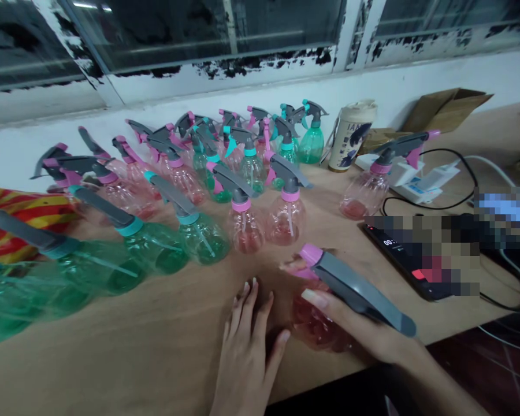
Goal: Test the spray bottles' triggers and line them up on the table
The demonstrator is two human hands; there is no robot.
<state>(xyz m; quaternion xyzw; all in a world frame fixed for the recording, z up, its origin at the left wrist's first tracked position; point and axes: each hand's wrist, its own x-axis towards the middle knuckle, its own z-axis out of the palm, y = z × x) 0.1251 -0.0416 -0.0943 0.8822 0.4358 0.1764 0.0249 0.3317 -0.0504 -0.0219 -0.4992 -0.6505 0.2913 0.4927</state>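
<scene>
My right hand (351, 323) is wrapped round a pink spray bottle (314, 318) with a grey and pink trigger head, near the table's front edge. Some of its fingers are hidden behind the bottle. To the left of it, my left hand (247, 335) lies on the wooden table (156, 352) with its fingers stretched out, holding nothing. Just beyond the hands stand two pink spray bottles, one (286, 219) behind the held bottle and another (245, 228) beside it. A green spray bottle (203, 240) stands further left.
Several more pink and green spray bottles crowd the back and left. A lone pink bottle (364, 188) stands at right, near a printed cup (351, 136), a power strip (420, 182) and cables. A phone (398, 260) lies right of my hand. A striped bag (30, 222) sits at left.
</scene>
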